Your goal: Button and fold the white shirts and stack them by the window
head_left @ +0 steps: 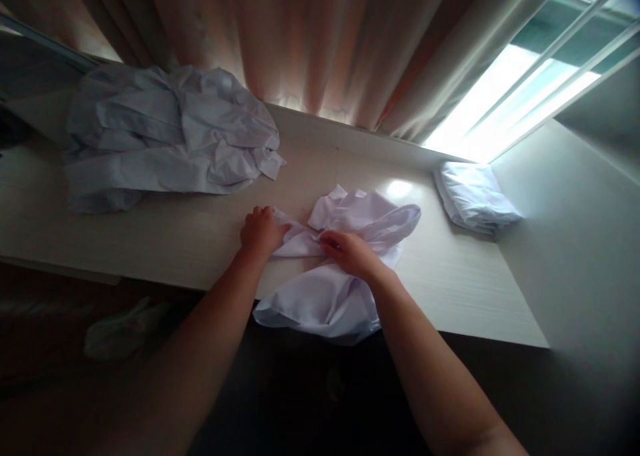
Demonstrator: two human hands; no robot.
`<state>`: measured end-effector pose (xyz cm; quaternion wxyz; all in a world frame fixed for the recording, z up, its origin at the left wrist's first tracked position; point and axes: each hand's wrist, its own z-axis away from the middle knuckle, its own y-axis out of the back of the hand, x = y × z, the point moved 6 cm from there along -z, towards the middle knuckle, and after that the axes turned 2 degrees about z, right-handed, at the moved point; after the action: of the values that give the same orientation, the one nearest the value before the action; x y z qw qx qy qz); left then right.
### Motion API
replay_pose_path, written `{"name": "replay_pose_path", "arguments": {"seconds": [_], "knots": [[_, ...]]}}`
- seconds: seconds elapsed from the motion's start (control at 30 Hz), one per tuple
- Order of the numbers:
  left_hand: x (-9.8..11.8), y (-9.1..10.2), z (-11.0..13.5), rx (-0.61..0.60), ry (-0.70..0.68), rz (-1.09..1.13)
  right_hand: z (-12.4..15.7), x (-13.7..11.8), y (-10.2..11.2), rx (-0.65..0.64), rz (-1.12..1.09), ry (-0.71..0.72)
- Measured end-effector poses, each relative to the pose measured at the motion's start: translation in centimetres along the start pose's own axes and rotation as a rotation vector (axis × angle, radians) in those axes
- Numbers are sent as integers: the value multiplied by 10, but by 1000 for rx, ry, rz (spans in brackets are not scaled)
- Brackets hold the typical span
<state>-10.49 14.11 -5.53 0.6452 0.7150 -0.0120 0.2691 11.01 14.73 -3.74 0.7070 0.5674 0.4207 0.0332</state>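
A pale lilac-white shirt lies crumpled on the light wooden desk top, part of it hanging over the front edge. My left hand is closed on the end of a narrow stretch of its cloth, perhaps a sleeve. Farther right along that stretch, my right hand pinches the fabric with thumb and fingers. The cloth between the two hands lies fairly straight. Behind and to the right of my right hand, more of the shirt is bunched up in loose folds.
A large heap of white garments lies at the back left. A folded white cloth stack sits at the right end, against the wall. Curtains hang behind, beside a bright window. Something pale lies low on the left.
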Motion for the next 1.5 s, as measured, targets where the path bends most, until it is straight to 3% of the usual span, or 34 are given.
{"name": "replay_pose_path", "arguments": {"seconds": [0.1,0.27,0.5,0.6,0.73,0.87,0.93,1.03,1.17,1.23,1.33,1.5], "knots": [[-8,0,-1,-66,45,-72,0,5,1,18,42,-62],[-12,0,-4,-45,57,-36,-2,5,2,96,-26,-77],[35,7,11,56,-290,657,-1,-20,14,432,-370,112],[50,4,20,-71,-314,930,0,-27,13,451,-426,107],[59,-3,27,-309,-240,1277,1,-24,12,475,-504,91],[56,-4,26,-338,-52,1551,0,-18,15,533,-516,58],[54,-7,26,-369,35,1609,0,-20,16,534,-486,58],[52,-17,29,-505,133,1644,1,-25,17,539,-436,72],[52,-28,35,-702,148,1639,5,-26,22,601,-422,89],[52,-30,36,-742,154,1629,5,-23,22,621,-444,89],[47,-24,30,-616,134,1592,4,-19,18,603,-461,61],[37,-3,21,-156,-39,1295,0,-23,11,480,-419,87]]}}
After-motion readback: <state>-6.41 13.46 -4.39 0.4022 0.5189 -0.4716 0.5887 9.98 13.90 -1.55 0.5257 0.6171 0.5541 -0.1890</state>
